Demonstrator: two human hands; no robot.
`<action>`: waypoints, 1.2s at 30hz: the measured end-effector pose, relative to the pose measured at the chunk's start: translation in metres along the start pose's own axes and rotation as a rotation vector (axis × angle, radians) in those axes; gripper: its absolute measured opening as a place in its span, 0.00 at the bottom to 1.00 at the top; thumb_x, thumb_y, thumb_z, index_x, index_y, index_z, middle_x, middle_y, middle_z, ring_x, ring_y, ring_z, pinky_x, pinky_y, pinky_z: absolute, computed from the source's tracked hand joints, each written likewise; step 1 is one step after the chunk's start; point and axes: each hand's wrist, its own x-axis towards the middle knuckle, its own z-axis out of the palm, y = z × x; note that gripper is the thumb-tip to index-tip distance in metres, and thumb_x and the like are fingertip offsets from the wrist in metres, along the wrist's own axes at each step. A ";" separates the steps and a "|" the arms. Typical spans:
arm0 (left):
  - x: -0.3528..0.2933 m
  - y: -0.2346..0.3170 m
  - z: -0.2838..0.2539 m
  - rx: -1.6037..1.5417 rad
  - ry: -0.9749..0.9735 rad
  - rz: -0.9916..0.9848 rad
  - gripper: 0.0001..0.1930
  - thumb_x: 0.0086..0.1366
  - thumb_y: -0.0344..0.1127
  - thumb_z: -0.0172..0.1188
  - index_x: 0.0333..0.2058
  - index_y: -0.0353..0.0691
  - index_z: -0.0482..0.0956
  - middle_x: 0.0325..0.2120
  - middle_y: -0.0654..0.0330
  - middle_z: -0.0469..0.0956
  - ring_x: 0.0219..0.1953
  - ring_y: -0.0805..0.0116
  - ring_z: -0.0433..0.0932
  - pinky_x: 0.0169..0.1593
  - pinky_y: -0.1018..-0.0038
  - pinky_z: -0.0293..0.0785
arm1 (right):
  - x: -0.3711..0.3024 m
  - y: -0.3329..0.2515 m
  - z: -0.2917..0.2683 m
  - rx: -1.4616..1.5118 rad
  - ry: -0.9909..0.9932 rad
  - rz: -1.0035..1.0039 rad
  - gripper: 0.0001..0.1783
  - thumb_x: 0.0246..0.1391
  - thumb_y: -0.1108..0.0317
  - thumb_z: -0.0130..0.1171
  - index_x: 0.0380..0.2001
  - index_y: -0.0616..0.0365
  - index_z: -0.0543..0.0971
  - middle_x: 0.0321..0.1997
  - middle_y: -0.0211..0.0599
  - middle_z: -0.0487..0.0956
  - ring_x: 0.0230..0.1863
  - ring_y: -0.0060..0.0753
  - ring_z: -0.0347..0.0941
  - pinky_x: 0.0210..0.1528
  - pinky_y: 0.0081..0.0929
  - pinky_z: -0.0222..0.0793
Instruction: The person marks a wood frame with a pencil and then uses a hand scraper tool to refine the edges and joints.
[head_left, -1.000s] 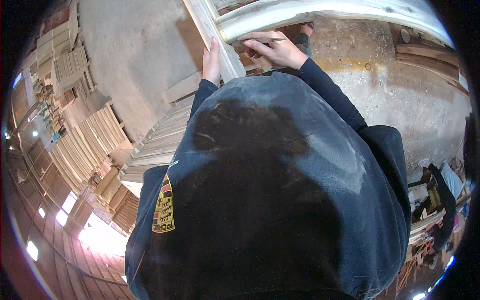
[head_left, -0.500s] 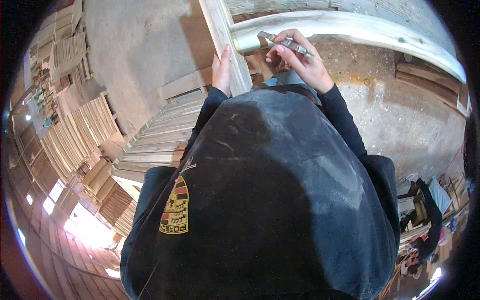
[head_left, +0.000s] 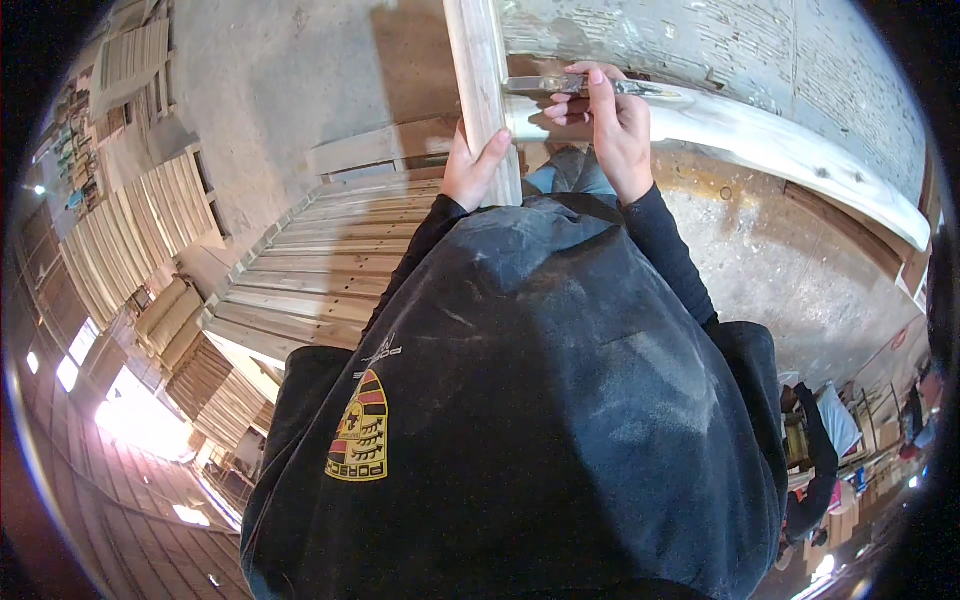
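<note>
My left hand (head_left: pixel 474 172) is closed round the near end of an upright wooden post (head_left: pixel 475 75), the thumb along its right side. A pale, curved wooden board (head_left: pixel 770 135) meets the post at its right side and runs off to the right. My right hand (head_left: pixel 625 140) grips a slim metal tool with a flat blade (head_left: pixel 540 84) over the board. The blade lies nearly level, its tip at the corner where board and post meet. Whether the tip touches the wood I cannot tell. Some of the right fingers are partly hidden behind the tool.
A slatted wooden panel (head_left: pixel 320 250) lies to the left of my left arm. Stacks of boards (head_left: pixel 140 225) stand farther left on the concrete floor (head_left: pixel 280 80). Under the curved board is a brown wooden piece (head_left: pixel 850 225). A person's dark sleeve (head_left: pixel 818 460) shows at the lower right.
The tool has swung from tilted to nearly level, and its blade has come to the joint. In the picture, post and left hand have shifted right, and the left thumb has moved lower.
</note>
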 end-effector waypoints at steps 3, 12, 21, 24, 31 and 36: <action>0.001 0.003 -0.003 -0.004 -0.042 -0.005 0.33 0.63 0.44 0.61 0.59 0.31 0.58 0.50 0.54 0.69 0.52 0.67 0.68 0.57 0.71 0.64 | 0.006 0.001 0.005 0.027 0.073 0.015 0.23 0.68 0.55 0.40 0.46 0.64 0.74 0.33 0.43 0.80 0.34 0.29 0.80 0.35 0.21 0.76; 0.003 -0.009 -0.007 -0.055 -0.072 0.019 0.34 0.62 0.41 0.61 0.59 0.31 0.56 0.50 0.54 0.68 0.53 0.66 0.67 0.56 0.70 0.64 | 0.013 -0.010 0.014 -0.277 -0.025 0.060 0.16 0.67 0.60 0.45 0.43 0.61 0.75 0.28 0.35 0.80 0.25 0.20 0.77 0.26 0.16 0.72; 0.002 -0.012 -0.011 -0.073 -0.109 0.038 0.35 0.62 0.39 0.62 0.60 0.32 0.54 0.52 0.54 0.66 0.54 0.67 0.66 0.57 0.68 0.63 | 0.019 -0.003 0.020 -0.065 0.070 0.082 0.14 0.64 0.62 0.51 0.37 0.65 0.77 0.25 0.35 0.80 0.26 0.20 0.78 0.27 0.18 0.75; 0.003 -0.008 -0.009 -0.102 -0.130 0.020 0.35 0.62 0.39 0.62 0.60 0.32 0.53 0.52 0.54 0.65 0.55 0.66 0.65 0.58 0.68 0.62 | 0.019 -0.003 0.018 -0.089 0.067 0.057 0.15 0.64 0.62 0.51 0.37 0.65 0.77 0.24 0.35 0.80 0.26 0.20 0.78 0.28 0.19 0.75; 0.003 -0.005 -0.010 -0.094 -0.144 0.008 0.35 0.62 0.40 0.62 0.61 0.32 0.53 0.53 0.54 0.65 0.55 0.66 0.65 0.59 0.68 0.61 | 0.019 -0.003 0.014 -0.182 -0.010 -0.015 0.14 0.65 0.63 0.50 0.37 0.65 0.77 0.25 0.33 0.79 0.28 0.22 0.79 0.30 0.19 0.75; 0.005 0.001 -0.007 -0.184 -0.190 0.020 0.35 0.62 0.40 0.62 0.60 0.32 0.53 0.53 0.55 0.65 0.55 0.66 0.65 0.59 0.68 0.62 | 0.007 0.003 0.014 -0.080 -0.031 0.008 0.14 0.66 0.64 0.48 0.40 0.65 0.75 0.29 0.33 0.78 0.30 0.22 0.79 0.31 0.18 0.75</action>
